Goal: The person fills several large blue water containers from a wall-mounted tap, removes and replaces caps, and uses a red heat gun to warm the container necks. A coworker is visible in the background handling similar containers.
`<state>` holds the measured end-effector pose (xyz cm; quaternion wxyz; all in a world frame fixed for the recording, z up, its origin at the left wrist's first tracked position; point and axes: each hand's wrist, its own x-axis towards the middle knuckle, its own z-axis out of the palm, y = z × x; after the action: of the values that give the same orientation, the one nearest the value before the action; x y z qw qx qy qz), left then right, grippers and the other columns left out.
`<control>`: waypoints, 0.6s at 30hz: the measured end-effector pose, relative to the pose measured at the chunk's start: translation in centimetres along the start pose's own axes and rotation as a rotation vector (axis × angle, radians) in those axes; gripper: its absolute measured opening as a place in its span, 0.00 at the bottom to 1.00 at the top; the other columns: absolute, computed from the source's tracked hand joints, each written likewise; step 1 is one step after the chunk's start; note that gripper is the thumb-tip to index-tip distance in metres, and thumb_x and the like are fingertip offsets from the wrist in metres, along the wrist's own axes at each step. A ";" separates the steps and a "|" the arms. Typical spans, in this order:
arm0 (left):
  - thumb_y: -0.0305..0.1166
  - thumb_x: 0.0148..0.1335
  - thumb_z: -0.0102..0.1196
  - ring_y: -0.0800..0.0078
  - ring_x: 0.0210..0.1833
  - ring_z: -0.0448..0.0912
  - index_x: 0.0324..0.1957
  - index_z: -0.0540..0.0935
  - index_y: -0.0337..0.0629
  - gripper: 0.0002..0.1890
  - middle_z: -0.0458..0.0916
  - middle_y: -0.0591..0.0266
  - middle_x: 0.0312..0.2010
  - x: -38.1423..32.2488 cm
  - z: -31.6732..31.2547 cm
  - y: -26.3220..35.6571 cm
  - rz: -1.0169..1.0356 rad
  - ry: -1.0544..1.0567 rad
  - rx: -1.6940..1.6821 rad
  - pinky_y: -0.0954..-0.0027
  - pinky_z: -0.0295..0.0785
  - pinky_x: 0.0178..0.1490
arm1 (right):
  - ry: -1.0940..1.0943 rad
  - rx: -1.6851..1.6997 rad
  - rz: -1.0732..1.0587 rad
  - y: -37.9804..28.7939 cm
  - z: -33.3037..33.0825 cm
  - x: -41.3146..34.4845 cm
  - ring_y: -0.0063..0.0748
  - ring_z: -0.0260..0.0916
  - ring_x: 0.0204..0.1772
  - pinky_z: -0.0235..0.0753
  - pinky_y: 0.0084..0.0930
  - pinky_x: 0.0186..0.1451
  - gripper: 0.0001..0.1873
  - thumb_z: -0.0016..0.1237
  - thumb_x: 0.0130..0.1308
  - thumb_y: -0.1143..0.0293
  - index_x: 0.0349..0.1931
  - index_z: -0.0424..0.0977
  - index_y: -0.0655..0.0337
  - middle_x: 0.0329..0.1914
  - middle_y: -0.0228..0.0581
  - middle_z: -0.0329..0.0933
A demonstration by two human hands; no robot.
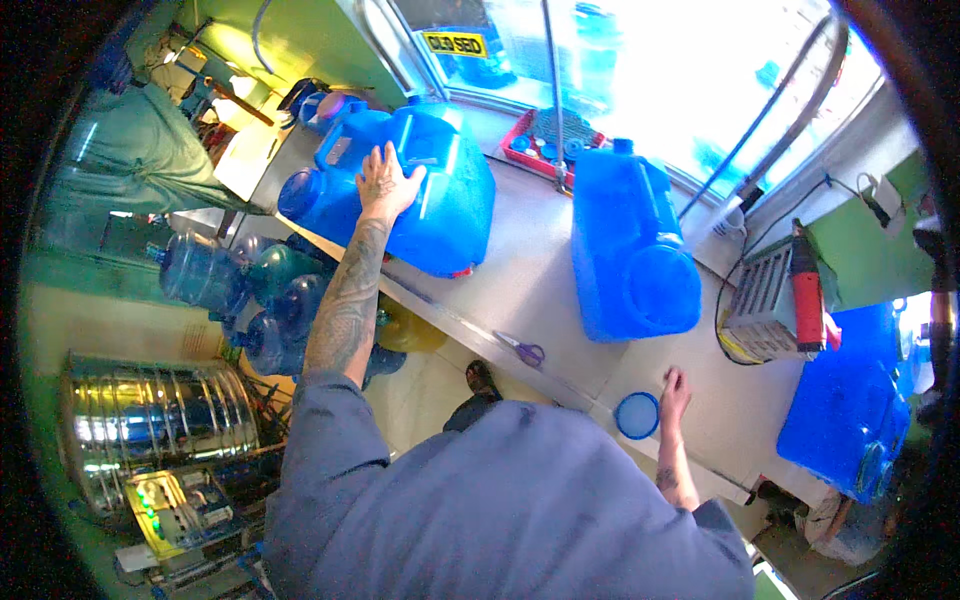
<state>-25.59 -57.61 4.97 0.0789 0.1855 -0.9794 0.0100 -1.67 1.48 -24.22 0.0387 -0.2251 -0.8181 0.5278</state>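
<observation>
My left hand (pixel 386 184) lies with spread fingers on the blue plastic water containers at the back left, between a handled jug (pixel 337 161) and a larger container (pixel 442 187). Over the near right part of the counter is my right hand (pixel 676 390), its fingers curled; whether something small is in them cannot be told. Just left of it a round blue lid (pixel 637 415) lies at the counter's edge. Another blue water container (pixel 630 247) stands upright between the hands, further back. Purple-handled scissors (pixel 525 351) lie near the front edge of the counter.
A red tray (pixel 517 154) of caps sits by the window behind a metal pipe (pixel 556 97). On the right are a grey slatted box (pixel 761 292) and a further blue container (pixel 840 405). Round water bottles (pixel 202 274) are stacked below left, near a shiny steel tank (pixel 157 427).
</observation>
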 end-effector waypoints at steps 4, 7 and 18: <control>0.60 0.56 0.61 0.49 0.73 0.63 0.74 0.56 0.32 0.54 0.67 0.44 0.69 1.3 2.5 -3.9 0.149 -0.061 -0.242 0.39 0.50 0.74 | -0.230 -0.175 -0.032 -5.1 7.4 -9.7 0.37 0.83 0.46 0.79 0.31 0.46 0.11 0.49 0.73 0.67 0.47 0.79 0.65 0.44 0.50 0.84; 0.52 0.54 0.66 0.51 0.70 0.69 0.71 0.64 0.33 0.48 0.71 0.42 0.67 1.3 2.6 -5.7 0.473 0.031 -0.353 0.50 0.56 0.74 | -0.265 -0.107 -0.329 -16.1 16.0 -10.8 0.45 0.80 0.48 0.78 0.34 0.52 0.10 0.50 0.72 0.71 0.48 0.79 0.65 0.44 0.51 0.82; 0.57 0.61 0.62 0.48 0.71 0.68 0.71 0.68 0.43 0.42 0.68 0.43 0.69 13.5 -0.7 -20.0 0.760 0.103 -0.501 0.55 0.64 0.72 | -0.126 -0.725 -1.198 -48.9 31.4 -4.8 0.42 0.78 0.50 0.70 0.44 0.63 0.24 0.58 0.63 0.49 0.52 0.78 0.54 0.42 0.41 0.79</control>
<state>-30.64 -81.07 7.63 0.1606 -0.2123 -0.9451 -0.1897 -22.84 -43.77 5.92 0.1977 0.2965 -0.9264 0.1219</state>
